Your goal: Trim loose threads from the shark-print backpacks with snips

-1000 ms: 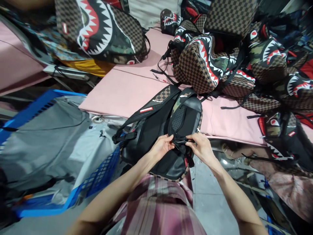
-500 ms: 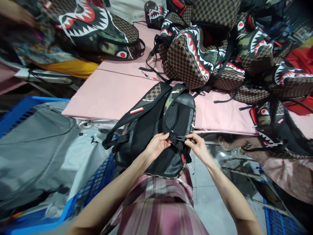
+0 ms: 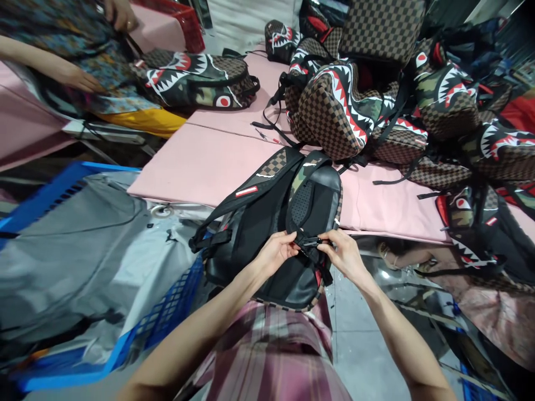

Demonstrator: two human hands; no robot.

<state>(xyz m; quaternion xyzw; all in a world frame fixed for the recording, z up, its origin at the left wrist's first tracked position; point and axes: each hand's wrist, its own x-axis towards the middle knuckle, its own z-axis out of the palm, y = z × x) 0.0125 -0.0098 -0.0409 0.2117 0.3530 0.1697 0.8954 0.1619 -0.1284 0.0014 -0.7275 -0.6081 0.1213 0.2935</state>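
Observation:
A black backpack [image 3: 251,234] rests back side up across my lap and the edge of the pink table, its two shoulder straps uppermost. Near the lower end of the right-hand shoulder strap [image 3: 301,209], my left hand [image 3: 276,252] pinches the webbing between thumb and fingers. Close beside it, my right hand [image 3: 343,253] is closed on small thread snips [image 3: 311,241], whose narrow metal blades point left at the strap. A thin gap separates the two hands. Whether the blades touch a thread is too small to tell.
Several shark-mouth backpacks [image 3: 334,111] are heaped at the back of the pink table [image 3: 179,161]. A blue crate [image 3: 79,379] with grey material stands at my left. One co-worker's arm [image 3: 62,69] is by another backpack [image 3: 196,81]; a second person sits at right.
The view has shifted, so the table and bags appear lower and further right. Both hands keep their hold at the strap. The co-worker's backpack at the left lies flatter and further back.

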